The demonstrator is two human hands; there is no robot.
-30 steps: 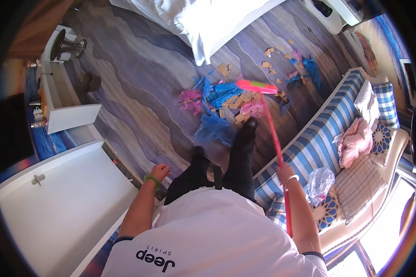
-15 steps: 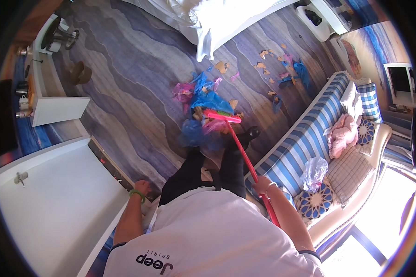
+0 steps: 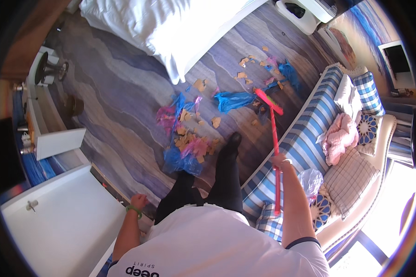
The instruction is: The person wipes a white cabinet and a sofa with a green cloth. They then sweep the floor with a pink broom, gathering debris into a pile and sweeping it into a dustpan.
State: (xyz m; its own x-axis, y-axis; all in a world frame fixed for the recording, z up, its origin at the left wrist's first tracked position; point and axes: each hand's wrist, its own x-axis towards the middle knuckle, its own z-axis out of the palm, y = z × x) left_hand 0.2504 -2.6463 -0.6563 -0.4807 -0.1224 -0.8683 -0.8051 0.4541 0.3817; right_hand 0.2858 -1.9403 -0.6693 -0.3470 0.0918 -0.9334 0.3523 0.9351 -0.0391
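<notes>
The right hand (image 3: 279, 160) is closed around the red broom (image 3: 275, 134), now swung to one o'clock; the litter pile (image 3: 195, 147) at twelve seems ungathered. Left hand's (image 3: 139, 201) closing I cannot tell.

Sofa (image 3: 302, 123) blocks rightward; floor (image 3: 120, 111) left of scraps (image 3: 183, 139) lies open.

right arm (image 3: 297, 205) extended ahead — right hand (image 3: 279, 161) clenched | left arm (image 3: 127, 233) lowered — left hand (image 3: 139, 201) out sideways
</notes>
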